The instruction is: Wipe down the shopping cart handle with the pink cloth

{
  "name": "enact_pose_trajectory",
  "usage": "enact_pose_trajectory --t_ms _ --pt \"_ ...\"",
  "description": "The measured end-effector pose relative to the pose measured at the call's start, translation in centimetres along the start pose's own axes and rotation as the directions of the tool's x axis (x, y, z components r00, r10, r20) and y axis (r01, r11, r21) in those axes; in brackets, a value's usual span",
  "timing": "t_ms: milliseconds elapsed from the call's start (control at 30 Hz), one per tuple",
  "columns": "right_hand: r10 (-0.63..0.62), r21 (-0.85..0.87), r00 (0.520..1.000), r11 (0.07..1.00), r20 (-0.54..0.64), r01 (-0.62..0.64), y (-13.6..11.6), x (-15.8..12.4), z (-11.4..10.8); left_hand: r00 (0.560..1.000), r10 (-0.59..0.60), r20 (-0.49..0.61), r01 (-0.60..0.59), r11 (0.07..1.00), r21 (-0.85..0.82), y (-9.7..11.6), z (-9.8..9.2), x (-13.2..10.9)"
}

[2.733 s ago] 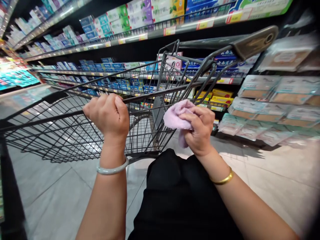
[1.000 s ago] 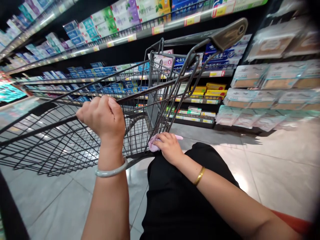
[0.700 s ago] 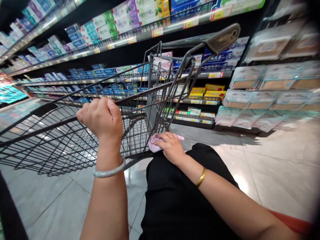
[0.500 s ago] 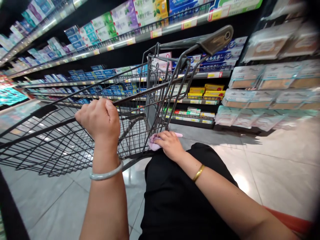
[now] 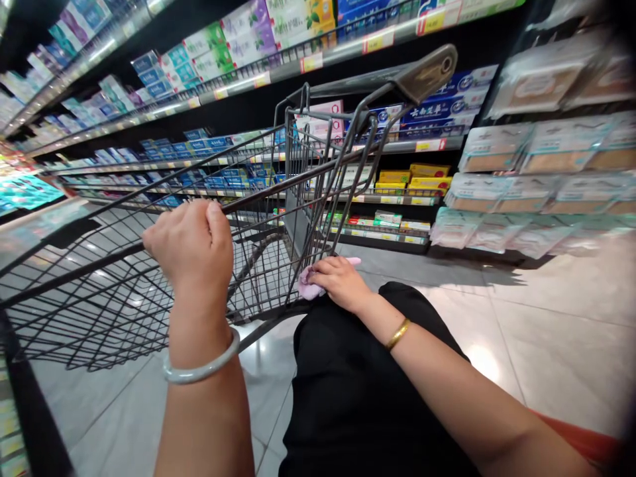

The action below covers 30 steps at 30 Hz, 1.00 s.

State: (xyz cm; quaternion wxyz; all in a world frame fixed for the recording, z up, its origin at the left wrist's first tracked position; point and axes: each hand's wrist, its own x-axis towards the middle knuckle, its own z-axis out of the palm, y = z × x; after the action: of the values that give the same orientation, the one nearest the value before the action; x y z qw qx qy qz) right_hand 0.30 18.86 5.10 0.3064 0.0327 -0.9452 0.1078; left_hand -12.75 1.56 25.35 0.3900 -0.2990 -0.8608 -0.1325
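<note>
A dark metal shopping cart stands side-on before me, its handle at the upper right. My left hand is closed around the cart's top side rail, knuckles up, with a pale bangle on its wrist. Lower down, my right hand has its fingers wrapped over a pink cloth. The cloth is bunched against the lower wire side near the handle end, just above my black-clad knee. A gold bracelet circles the right wrist. The palm side of both hands is hidden.
Long shelves of boxed goods, several of them toothpaste-like cartons, run behind the cart. Packaged items on hooks hang at the right. Grey tiles cover the floor. A dark shelf edge shows at lower left, and something red at lower right.
The cart's basket end has swung slightly down and nearer, with my left hand moving a little left along with it. My right hand stays on the pink cloth, almost unmoved.
</note>
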Motion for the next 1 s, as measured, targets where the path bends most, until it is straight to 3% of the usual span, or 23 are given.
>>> enact_pose_trajectory --t_ms 167,300,467,700,833,1000 --pt "-0.003 -0.002 1.0 1.0 0.012 0.003 -0.4 0.2 0.1 1.0 -0.027 0.012 0.025 0.996 0.087 0.2 -0.5 -0.5" --pt "0.084 -0.029 0.996 0.996 0.007 -0.084 -2.0 0.1 0.8 0.999 -0.04 -0.004 0.04 0.989 0.144 0.2 -0.7 -1.0" --pt "0.156 -0.031 0.981 0.988 0.112 -0.154 -4.0 -0.5 2.1 0.998 -0.064 0.018 0.061 0.988 0.144 0.6 -1.4 -1.6" --pt "0.221 0.033 0.955 0.972 0.197 -0.232 -4.2 -0.1 1.7 0.991 -0.127 0.04 0.122 0.987 0.104 1.2 -2.3 -2.1" --pt "0.192 0.023 0.958 0.979 0.213 -0.201 -4.0 0.1 1.6 0.991 -0.122 0.047 0.117 0.989 0.091 1.0 -2.7 -2.3" --pt "0.062 0.05 0.971 0.996 0.232 -0.075 -2.8 0.3 1.7 0.989 -0.141 0.052 0.136 0.986 0.095 1.1 -3.2 -2.5"
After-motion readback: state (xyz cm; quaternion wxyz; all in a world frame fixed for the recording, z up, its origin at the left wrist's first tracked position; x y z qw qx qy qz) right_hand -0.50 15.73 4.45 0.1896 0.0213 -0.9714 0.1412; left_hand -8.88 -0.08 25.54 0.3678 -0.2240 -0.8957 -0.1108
